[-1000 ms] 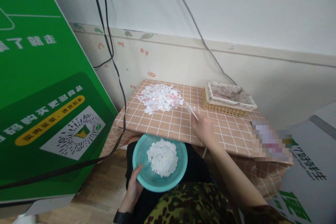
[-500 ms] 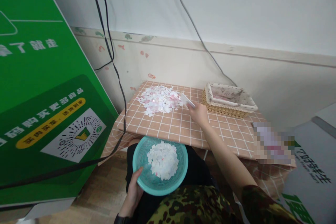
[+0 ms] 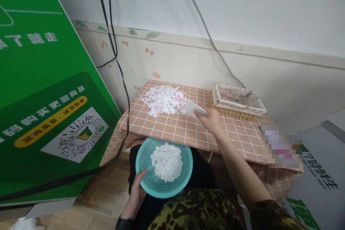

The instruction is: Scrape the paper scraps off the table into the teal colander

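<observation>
My left hand (image 3: 138,194) grips the near left rim of a round turquoise plastic colander (image 3: 165,191), which rests on my lap. Inside it lies a heap of small white paper pieces (image 3: 166,162), a few of them reddish. Reaching over the table, my right hand (image 3: 210,120) is closed on a flat white scraper (image 3: 193,107). The scraper's far end points left and meets the right edge of a pile of white and pinkish paper scraps (image 3: 164,101). That pile spreads on a brown checked tablecloth (image 3: 172,128).
A wicker basket with a cloth lining (image 3: 237,109) stands at the back right of the table. Further right lies a blurred flat item (image 3: 280,147). On the left rises a green panel (image 3: 54,79), with a black strap (image 3: 125,90) hanging before it.
My right hand has moved slightly right, and the scraper now shows more of its flat face. My left hand still holds the colander in place.
</observation>
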The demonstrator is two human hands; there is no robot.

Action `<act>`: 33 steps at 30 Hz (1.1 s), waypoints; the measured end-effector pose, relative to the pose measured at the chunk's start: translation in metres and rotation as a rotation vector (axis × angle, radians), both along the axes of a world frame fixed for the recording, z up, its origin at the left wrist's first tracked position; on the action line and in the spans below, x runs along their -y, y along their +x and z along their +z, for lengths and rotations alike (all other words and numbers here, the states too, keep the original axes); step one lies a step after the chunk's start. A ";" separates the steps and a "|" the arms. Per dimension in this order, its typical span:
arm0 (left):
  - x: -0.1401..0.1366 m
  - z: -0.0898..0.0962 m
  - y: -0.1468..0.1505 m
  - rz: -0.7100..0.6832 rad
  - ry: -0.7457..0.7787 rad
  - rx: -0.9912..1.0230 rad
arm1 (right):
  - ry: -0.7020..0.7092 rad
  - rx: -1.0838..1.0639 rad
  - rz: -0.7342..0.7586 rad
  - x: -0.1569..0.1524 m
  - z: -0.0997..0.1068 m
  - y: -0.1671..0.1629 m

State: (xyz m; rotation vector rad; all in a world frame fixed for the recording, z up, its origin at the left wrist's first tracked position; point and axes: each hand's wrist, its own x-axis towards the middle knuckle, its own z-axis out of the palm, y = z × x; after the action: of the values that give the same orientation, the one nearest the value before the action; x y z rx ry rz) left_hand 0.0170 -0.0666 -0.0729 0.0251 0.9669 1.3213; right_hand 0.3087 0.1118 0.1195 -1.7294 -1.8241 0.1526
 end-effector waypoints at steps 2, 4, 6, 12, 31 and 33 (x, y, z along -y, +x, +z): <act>0.000 -0.002 0.000 -0.008 0.007 0.000 | 0.021 -0.001 -0.016 0.005 0.001 -0.001; 0.000 -0.003 -0.001 -0.003 -0.001 -0.014 | 0.028 0.001 -0.006 0.009 0.001 -0.002; -0.001 -0.003 -0.001 0.006 -0.015 -0.026 | 0.018 -0.016 0.037 0.012 0.000 -0.003; -0.001 0.000 -0.001 -0.004 -0.015 0.026 | 0.003 -0.024 -0.023 0.004 -0.002 -0.001; 0.000 0.003 0.000 -0.017 0.024 0.001 | -0.045 -0.058 0.124 -0.005 0.004 -0.007; 0.000 0.002 0.000 -0.014 0.021 0.003 | -0.014 0.033 0.132 -0.009 0.010 -0.010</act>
State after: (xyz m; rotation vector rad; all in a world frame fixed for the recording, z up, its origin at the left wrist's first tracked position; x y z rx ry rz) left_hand 0.0172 -0.0662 -0.0704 0.0463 0.9489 1.3186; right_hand 0.2982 0.1212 0.1291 -1.6302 -1.9658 0.1924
